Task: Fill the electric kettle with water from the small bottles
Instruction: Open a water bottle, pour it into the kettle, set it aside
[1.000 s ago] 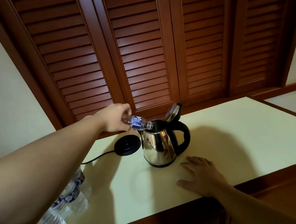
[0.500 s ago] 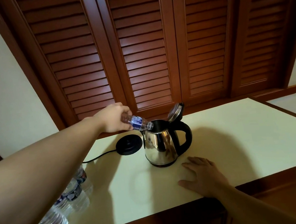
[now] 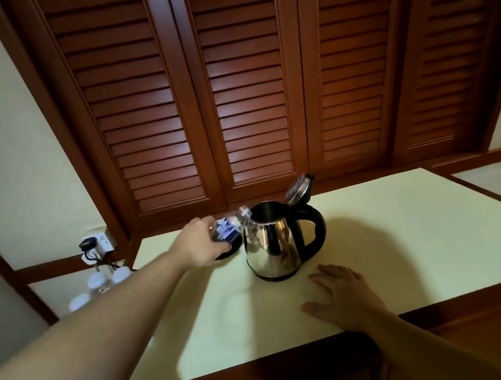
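- The left hand [image 3: 201, 245] has dropped and pulled back; its small bottle [image 3: 227, 227], still clasped, now points neck-up just left of the kettle [image 3: 272, 244] mouth.
- Pouring looks finished for this bottle.
- The right hand [image 3: 345, 297] rests flat, fingers spread, near the kettle.
- The lid [image 3: 298, 188] stands open for more water.

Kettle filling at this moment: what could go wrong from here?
1. The small bottle in the left hand lies tilted with its mouth at the kettle rim, not clearly over the opening; water could run down the steel side.
2. The right hand rests flat on the tabletop, not steadying the kettle, so a nudge could shift it.
3. The black base sits directly below the bottle; drips might wet it.
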